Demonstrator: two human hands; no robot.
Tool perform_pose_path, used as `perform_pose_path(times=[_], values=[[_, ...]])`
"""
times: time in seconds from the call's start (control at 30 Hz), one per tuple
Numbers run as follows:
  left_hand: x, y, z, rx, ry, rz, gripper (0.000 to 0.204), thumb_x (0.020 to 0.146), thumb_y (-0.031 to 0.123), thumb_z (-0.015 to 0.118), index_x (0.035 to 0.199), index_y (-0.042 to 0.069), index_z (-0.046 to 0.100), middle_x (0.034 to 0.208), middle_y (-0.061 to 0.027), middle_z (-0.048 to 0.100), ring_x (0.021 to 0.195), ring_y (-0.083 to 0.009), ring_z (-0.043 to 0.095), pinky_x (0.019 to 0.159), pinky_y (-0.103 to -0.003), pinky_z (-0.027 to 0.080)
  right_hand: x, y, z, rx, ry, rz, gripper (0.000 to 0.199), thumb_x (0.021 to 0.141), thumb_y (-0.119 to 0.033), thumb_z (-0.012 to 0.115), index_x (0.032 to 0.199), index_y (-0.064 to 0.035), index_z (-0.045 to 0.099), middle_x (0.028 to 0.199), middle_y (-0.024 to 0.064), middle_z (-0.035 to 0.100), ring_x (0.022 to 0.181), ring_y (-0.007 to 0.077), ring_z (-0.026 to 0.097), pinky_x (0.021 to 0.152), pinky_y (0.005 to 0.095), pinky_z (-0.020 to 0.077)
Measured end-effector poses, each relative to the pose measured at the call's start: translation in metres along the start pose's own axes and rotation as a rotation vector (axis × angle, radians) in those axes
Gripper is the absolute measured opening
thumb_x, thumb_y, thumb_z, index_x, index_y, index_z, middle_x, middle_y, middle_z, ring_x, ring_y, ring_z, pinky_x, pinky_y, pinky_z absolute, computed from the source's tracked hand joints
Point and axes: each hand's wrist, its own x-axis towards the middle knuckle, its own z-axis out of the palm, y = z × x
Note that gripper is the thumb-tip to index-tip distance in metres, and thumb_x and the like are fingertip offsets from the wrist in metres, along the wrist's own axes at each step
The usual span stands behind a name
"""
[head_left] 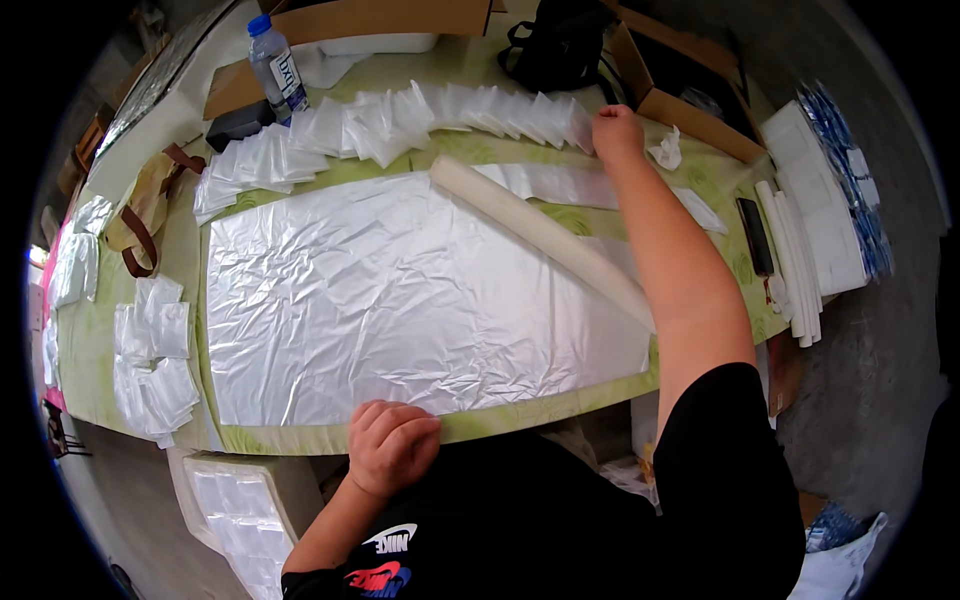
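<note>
Lying on the table: big, wrinkled, silvery see-through plastic sheet (370,300), taking up the middle of the frame. The table (715,172) has a light green patterned cover.
Off-white tube: long, smooth, round off-white tube (540,235), set slantwise over the right part of the sheet, upper end near the middle of the frame, lower end by the forearm.
Packet row: clear, flat plastic packets (385,125), overlapping like fanned cards in a long curve along the sheet's far side, upper left to upper centre.
Right hand: arm stretched out to the upper right, right hand (617,133) with fingers curled in at the right end of that row. Can't tell if it's actually gripping the last packet, the fist hides it.
Left hand: left hand (393,445) folded into a loose fist at the table's near edge, lower centre, close to the sheet's bottom border.
Side pile: more clear plastic packets (155,400), heaped at the left of the frame.
Bottle: clear plastic bottle with a blue cap (275,65), upper left, just behind the row.
Right side stuff: crumpled white tissue (667,149) near the right hand, then a black phone (755,237) beside some thin white rolls (793,265).
</note>
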Motion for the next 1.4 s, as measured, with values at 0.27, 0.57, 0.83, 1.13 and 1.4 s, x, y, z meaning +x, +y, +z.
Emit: perform_pose_path(times=[0.27, 0.57, 0.83, 1.13, 1.4], values=[[0.006, -0.003, -0.002, -0.02, -0.032, 0.013, 0.027, 0.073, 0.004, 0.08, 0.095, 0.013, 0.067, 0.09, -0.0006, 0.069, 0.076, -0.0205, 0.067, 0.07, -0.034, 0.049, -0.022, -0.028, 0.006, -0.042, -0.358, -0.181, 0.035, 0.088, -0.031, 0.069, 0.115, -0.0103, 0.077, 0.105, 0.0142, 0.077, 0.095, 0.0305, 0.073, 0.084, 0.0383, 0.0574], [0.003, -0.001, -0.001, 0.012, -0.025, 0.008, 0.028, 0.073, 0.004, 0.08, 0.096, 0.013, 0.067, 0.09, -0.0007, 0.07, 0.075, -0.0203, 0.067, 0.069, -0.034, 0.049, -0.056, -0.087, 0.067, -0.08, -0.43, -0.377, 0.034, 0.088, -0.034, 0.066, 0.114, -0.0154, 0.078, 0.112, 0.0145, 0.075, 0.103, 0.0341, 0.071, 0.095, 0.0408, 0.0549], [0.006, 0.004, 0.001, 0.044, -0.026, -0.005, 0.027, 0.074, 0.002, 0.079, 0.095, 0.012, 0.065, 0.087, -0.0023, 0.069, 0.075, -0.0228, 0.066, 0.07, -0.036, 0.049, -0.044, -0.066, 0.051, 0.275, -0.453, -0.081, 0.036, 0.097, -0.029, 0.062, 0.128, -0.0134, 0.072, 0.108, 0.0108, 0.077, 0.1, 0.0257, 0.071, 0.091, 0.0354, 0.0539], [0.001, 0.004, 0.003, 0.099, -0.003, -0.027, 0.021, 0.077, 0.003, 0.077, 0.094, 0.01, 0.066, 0.091, -0.0043, 0.07, 0.08, -0.0261, 0.066, 0.074, -0.039, 0.049, -0.092, 0.005, -0.075, 0.224, -0.468, -0.148, 0.041, 0.1, -0.027, 0.065, 0.138, -0.0132, 0.065, 0.128, 0.0078, 0.066, 0.107, 0.0171, 0.062, 0.092, 0.0329, 0.0511], [0.011, 0.011, 0.004, -0.004, 0.068, -0.078, 0.024, 0.078, 0.0, 0.074, 0.1, 0.007, 0.067, 0.106, -0.0087, 0.07, 0.101, -0.0291, 0.066, 0.087, -0.039, 0.051, -0.253, 0.009, -0.229, -0.251, -0.672, -0.55, 0.06, 0.086, -0.021, 0.073, 0.144, -0.0134, 0.058, 0.117, 0.0144, 0.062, 0.106, 0.0313, 0.063, 0.094, 0.0391, 0.0508]])
